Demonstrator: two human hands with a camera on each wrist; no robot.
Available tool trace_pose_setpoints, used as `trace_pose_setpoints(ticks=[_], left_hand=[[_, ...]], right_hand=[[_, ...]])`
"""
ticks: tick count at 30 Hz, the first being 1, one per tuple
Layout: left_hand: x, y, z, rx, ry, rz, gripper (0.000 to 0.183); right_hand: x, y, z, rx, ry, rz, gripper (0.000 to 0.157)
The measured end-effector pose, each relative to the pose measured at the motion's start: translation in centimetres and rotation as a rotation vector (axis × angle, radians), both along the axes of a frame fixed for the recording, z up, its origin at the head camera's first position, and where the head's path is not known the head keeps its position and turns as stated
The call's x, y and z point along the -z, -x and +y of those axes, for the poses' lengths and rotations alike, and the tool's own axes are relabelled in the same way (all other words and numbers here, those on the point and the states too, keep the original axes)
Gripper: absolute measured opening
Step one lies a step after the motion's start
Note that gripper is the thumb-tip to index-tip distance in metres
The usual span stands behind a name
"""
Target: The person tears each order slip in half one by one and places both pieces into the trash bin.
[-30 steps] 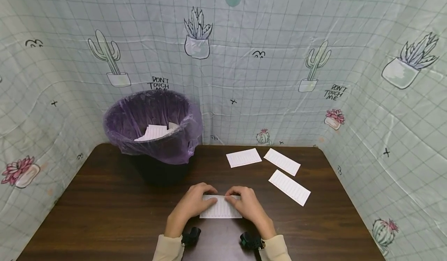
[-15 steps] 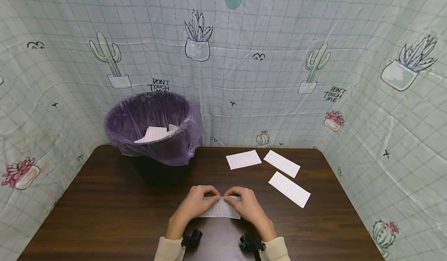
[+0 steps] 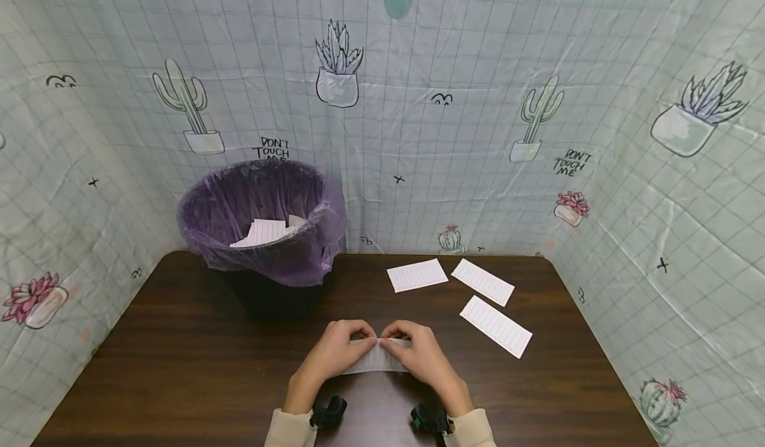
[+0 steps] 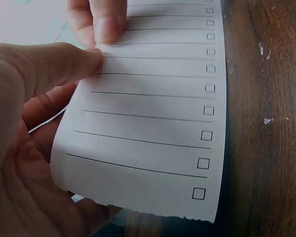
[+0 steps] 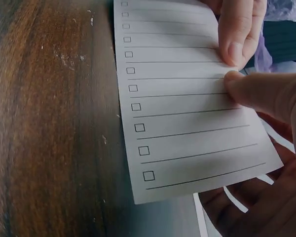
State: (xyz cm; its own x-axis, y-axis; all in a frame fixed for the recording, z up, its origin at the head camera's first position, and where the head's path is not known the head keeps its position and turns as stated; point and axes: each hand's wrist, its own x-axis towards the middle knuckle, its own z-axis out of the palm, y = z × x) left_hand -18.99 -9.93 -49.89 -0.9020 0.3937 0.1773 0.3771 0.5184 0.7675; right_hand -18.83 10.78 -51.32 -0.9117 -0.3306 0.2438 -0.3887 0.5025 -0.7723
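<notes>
Paper (image 4: 153,108), flatter earlier, bows in left hand (image 3: 335,351) and right hand (image 3: 423,354).

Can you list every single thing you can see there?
Table: one, brown, under the bin
Cactus-print backdrop: one, pale, behind and beside the table
Bin: one, black, back left on the table
Bag: one, purple, lining the bin
Bin papers: several, white, in the bag
Loose slips: three, white, right of the bin
Held slip: one, white with printed lines, between both hands
Wrist devices: two, black, one per wrist
Sleeves: two, cream, on the forearms
Left hand: one, bare, pinching the held slip
Right hand: one, pinching it too
</notes>
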Motion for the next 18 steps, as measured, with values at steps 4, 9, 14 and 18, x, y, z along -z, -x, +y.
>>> trace_pose_setpoints(ticks=[4,9,14,18], left_hand=[[-0.03,-0.02,0.07,0.0,-0.015,-0.005,0.009],[-0.3,-0.02,0.11,-0.018,-0.027,-0.015,0.012],[-0.45,-0.25,0.27,-0.054,-0.033,-0.037,0.013],[-0.42,-0.45,0.43,-0.085,-0.031,-0.042,0.013]], right_hand=[[-0.15,-0.09,0.03,-0.009,0.006,0.01,0.004],[-0.08,-0.02,0.03,-0.031,0.023,0.046,0.005],[0.28,-0.09,0.01,-0.072,0.051,0.11,0.006],[0.48,-0.17,-0.05,-0.097,0.06,0.141,0.008]])
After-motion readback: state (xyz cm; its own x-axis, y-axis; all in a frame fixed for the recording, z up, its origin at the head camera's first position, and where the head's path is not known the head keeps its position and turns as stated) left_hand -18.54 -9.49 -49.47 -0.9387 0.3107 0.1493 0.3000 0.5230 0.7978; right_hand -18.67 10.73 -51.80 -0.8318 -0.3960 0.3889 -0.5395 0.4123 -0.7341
